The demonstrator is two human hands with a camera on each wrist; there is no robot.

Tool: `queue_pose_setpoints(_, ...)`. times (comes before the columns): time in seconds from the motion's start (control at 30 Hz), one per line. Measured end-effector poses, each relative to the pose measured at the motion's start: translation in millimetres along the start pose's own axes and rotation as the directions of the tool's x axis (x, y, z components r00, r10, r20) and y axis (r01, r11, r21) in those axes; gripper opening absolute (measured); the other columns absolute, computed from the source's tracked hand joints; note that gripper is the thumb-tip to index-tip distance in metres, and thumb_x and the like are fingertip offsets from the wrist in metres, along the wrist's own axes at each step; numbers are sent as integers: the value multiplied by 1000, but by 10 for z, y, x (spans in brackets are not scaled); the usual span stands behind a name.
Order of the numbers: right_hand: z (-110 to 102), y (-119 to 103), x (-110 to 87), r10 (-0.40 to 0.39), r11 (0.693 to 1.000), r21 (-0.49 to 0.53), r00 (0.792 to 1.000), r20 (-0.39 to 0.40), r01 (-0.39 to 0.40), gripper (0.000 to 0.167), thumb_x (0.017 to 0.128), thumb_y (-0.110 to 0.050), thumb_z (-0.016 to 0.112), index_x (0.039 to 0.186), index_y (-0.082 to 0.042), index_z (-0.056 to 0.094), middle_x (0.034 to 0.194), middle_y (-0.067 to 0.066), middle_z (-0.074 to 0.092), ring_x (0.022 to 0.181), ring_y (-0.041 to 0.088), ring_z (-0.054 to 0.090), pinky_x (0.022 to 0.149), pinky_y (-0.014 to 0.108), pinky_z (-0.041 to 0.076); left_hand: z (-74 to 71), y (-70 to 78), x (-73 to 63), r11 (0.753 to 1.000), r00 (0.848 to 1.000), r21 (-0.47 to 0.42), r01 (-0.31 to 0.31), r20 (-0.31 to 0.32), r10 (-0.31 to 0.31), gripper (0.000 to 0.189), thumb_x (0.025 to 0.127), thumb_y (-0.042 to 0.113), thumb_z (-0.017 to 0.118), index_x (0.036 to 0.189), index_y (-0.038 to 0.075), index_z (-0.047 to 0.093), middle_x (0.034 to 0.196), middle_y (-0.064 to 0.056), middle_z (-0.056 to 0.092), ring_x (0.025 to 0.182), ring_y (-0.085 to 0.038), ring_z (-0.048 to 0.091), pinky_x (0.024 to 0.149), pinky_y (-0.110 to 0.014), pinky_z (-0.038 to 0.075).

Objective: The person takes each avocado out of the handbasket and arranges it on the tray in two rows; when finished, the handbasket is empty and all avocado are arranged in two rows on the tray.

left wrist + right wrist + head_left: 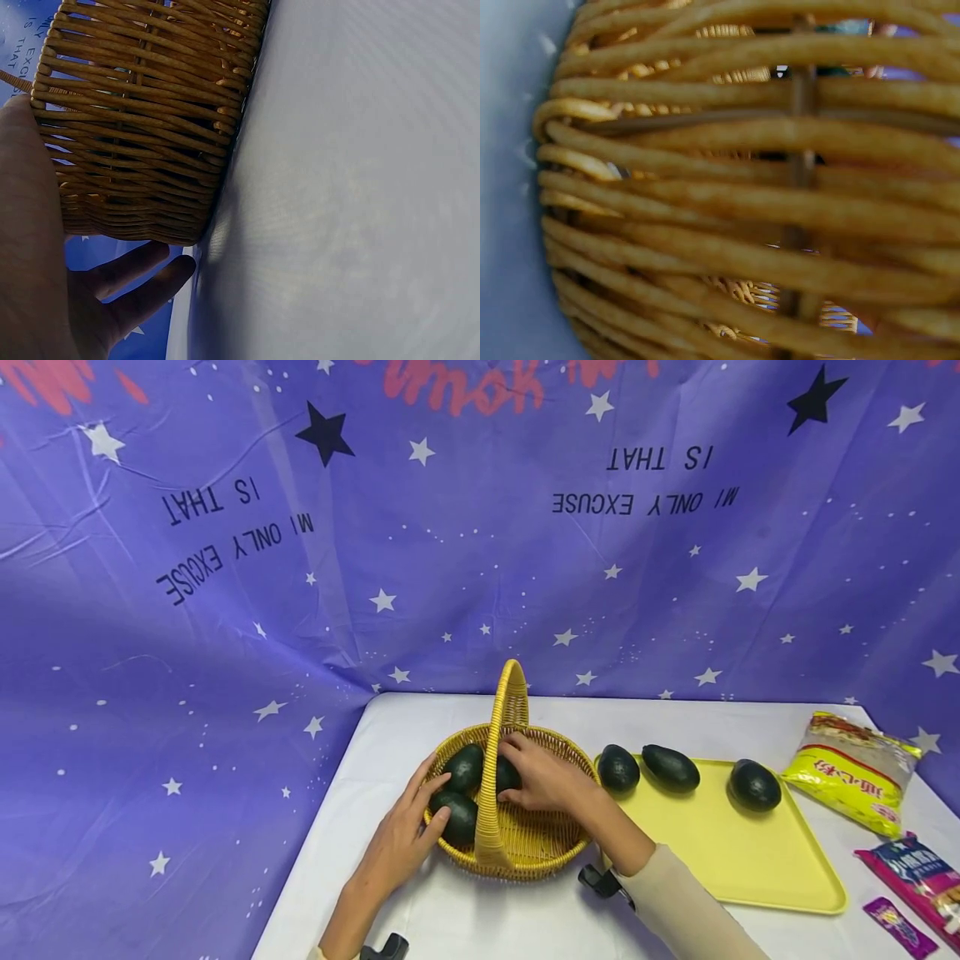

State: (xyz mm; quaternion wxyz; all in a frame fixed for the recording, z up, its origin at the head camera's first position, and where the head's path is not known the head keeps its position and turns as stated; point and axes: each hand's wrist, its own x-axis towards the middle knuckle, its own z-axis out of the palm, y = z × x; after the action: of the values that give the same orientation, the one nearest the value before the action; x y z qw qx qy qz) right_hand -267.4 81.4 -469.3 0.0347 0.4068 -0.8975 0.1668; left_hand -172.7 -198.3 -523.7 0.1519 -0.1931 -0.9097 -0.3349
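Observation:
A yellow wicker basket (543, 852) with a tall handle stands on the white table in the head view. My right hand (546, 775) reaches into it and grips a dark green avocado (507, 774), partly hidden by the handle. Two more avocados, one at the back (464, 768) and one in front (455, 817), lie at the basket's left. My left hand (397, 839) rests over the left rim, thumb and a finger touching those avocados. Outside the wicker wall (142, 127), two fingers extend in the left wrist view. Only wicker (727, 202) fills the right wrist view, hiding that hand.
Right of the basket lies a yellow tray (738, 860) with three avocados (671, 769) along its back. Beyond it are a yellow food bag (855, 772), a pink and blue packet (918, 877) and a small purple packet (898, 927). A purple star-patterned cloth (480, 568) hangs behind.

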Motion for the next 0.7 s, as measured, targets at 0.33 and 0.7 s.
queue_pose_setpoints(0.33, 33, 1, 18, -16, 999, 28, 1000, -14, 17, 75, 89, -27, 91, 148, 1, 55, 143, 19, 54, 123, 30, 63, 106, 44, 55, 9, -1, 10, 1000, 1000, 4, 1, -4, -1, 53, 111, 42, 57, 160, 23, 53, 179, 6, 22, 125, -23, 61, 98, -53, 54)
queue_pose_setpoints(0.7, 49, -8, -14, -22, 998, 56, 999, -29, 24, 72, 85, -24, 94, 143, 1, 60, 143, 17, 54, 125, 29, 62, 106, 44, 54, 8, -7, -12, 1000, 1000, -4, 9, 3, -9, 52, 111, 42, 56, 161, 25, 52, 180, 4, 22, 137, -27, 59, 100, -55, 54)
